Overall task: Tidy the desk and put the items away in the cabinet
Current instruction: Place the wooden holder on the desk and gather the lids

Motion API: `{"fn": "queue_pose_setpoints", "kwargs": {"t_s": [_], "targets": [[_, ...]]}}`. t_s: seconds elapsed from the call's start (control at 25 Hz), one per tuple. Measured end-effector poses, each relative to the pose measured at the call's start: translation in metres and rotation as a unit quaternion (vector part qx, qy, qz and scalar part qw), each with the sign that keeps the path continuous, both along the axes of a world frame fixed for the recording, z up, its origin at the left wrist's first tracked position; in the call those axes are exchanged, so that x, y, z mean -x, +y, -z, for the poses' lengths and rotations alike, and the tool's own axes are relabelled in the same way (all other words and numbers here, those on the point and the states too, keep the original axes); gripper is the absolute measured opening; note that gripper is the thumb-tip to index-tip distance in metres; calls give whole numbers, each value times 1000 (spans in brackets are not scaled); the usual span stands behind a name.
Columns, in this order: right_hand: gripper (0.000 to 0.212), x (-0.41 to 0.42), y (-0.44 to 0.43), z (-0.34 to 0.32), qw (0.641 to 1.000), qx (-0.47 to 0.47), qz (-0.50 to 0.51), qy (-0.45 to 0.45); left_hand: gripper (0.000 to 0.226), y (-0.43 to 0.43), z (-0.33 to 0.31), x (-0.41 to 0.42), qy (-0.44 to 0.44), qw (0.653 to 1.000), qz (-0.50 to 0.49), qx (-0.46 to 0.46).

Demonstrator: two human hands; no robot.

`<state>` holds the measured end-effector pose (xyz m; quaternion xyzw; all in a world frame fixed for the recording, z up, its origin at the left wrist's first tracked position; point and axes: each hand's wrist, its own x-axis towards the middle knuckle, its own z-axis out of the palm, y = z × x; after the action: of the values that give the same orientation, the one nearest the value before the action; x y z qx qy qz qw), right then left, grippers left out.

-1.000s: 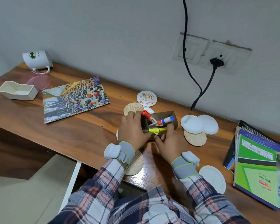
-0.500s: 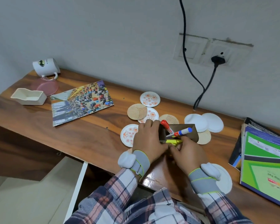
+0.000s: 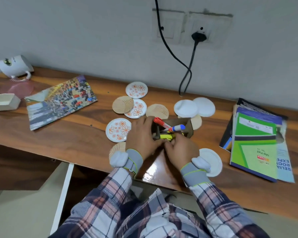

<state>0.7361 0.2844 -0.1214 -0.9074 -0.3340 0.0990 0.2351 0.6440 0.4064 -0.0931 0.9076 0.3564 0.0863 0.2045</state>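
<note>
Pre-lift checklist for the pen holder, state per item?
1. Left hand grips the pen holder: ok.
2. Right hand hold, fingers curled at the near edge by the yellow highlighter: cannot tell.
3. Markers seated: not ok, red marker and blue marker lean out over the rim.
4. Holder free of the wooden coaster behind it: cannot tell.
5. Cabinet open and in reach: cannot tell, not in view.
</note>
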Motion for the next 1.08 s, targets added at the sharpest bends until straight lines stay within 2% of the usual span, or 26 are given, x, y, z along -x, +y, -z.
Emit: {"fn": "queue_pose_setpoints", "kwargs": {"t_s": [0.12, 0.28, 0.4, 0.56, 0.72, 0.84, 1.08], "targets": [[16, 4, 0, 0, 1000, -24, -17, 9, 81, 2, 0, 2, -14, 1000, 2, 11], [42, 9, -7, 1, 998, -22, -30, 44, 109, -4, -6, 12, -14, 999, -11, -27], [65, 16, -14, -4, 995, -54, -3, 79, 121, -19, -9, 27, -26, 998, -17, -50], [74, 37, -28, -13, 991, -71, 51, 100, 127, -36, -8, 58, -40, 998, -47, 12], [58, 61, -39, -15, 993, -52, 61, 82, 122, -47, 0, 91, -51, 995, -47, 73], [45, 96, -35, -13, 994, -58, 36, 82, 108, -58, 10, 117, -62, 991, -51, 109], [36, 133, -27, -13, 996, -49, -13, 74, 83, -66, 16, 141, -78, 985, -34, 152]]}}
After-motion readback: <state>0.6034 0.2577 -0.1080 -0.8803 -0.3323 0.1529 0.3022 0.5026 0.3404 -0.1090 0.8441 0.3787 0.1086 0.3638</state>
